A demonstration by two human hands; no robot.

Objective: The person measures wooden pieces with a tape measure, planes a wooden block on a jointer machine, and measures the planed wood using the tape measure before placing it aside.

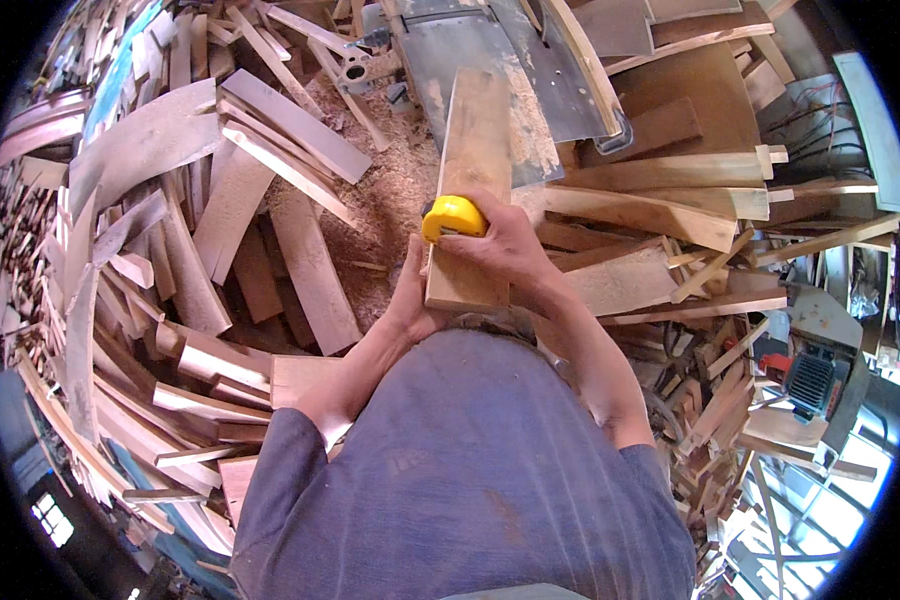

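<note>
A thick wooden board (478,130) points away from my body, its near end close to my waist. My right hand (513,243) is closed around a yellow tape measure (458,216), which rests against the top of the board near its close end. No drawn-out blade can be made out. At the board's left side, my left hand (412,296) grips the near part, with a finger or thumb pointing up along its edge. The underside of that grip is hidden. Beyond my hands, the board's far part lies over a grey metal machine table (432,45).
Cut boards and offcuts (310,260) are heaped on the left, with more planks (660,195) stacked on the right. Sawdust (395,185) covers the ground beside the machine table. A dark finned motor (813,384) stands at the lower right, among scrap wood.
</note>
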